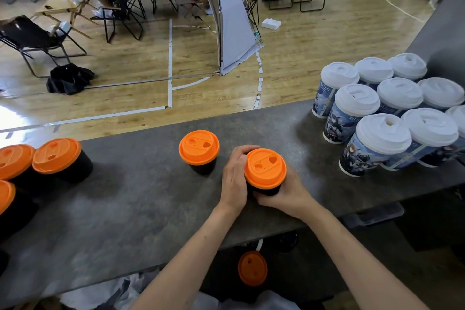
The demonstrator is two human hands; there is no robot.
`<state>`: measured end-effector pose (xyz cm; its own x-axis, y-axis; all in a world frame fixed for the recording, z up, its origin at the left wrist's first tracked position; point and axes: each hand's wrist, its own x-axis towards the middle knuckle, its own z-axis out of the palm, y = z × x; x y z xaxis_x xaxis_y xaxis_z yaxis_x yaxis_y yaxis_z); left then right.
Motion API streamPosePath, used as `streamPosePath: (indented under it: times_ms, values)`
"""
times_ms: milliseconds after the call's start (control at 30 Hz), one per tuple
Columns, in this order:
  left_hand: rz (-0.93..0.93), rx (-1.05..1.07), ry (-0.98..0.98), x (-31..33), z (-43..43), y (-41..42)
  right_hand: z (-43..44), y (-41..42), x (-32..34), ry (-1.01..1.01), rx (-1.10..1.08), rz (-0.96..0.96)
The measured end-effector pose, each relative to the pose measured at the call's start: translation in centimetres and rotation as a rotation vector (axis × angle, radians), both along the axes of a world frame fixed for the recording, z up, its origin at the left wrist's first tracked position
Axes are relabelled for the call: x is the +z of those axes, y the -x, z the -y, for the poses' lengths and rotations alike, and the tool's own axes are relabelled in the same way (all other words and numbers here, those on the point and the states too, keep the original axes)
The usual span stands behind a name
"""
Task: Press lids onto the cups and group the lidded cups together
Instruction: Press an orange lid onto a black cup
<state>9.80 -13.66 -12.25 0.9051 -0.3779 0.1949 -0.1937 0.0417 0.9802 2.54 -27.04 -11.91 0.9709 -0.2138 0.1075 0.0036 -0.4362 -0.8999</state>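
Two hands wrap one black cup (264,190) near the middle of the grey counter (125,196). The left hand (234,181) curls its fingers round the cup's left and far side, up by the rim of the orange lid (265,168). The right hand (286,196) clasps its near and right side lower down. The lid sits level on the cup, but whether it is fully snapped down cannot be told.

Just left of the held cup and slightly farther off stands a second lidded cup (202,167), apart from both hands. Well to the left, three more orange-lidded cups (57,158) cluster together. Well to the right stands a tight group of taller printed cups (382,138) with white lids. Nearer than the held cup, below the counter's edge, a spare orange lid (252,268) shows in shadow.
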Motion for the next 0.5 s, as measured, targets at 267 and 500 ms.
streamPosePath:
  times_ms: [267,500]
  values:
    - [-0.005,-0.011,0.021,0.5,0.0,0.3,-0.7,0.2,0.3,-0.030,-0.042,0.023]
    - [0.015,-0.028,0.043,0.4,-0.1,0.4,0.3,0.1,0.0,0.017,0.034,0.002]
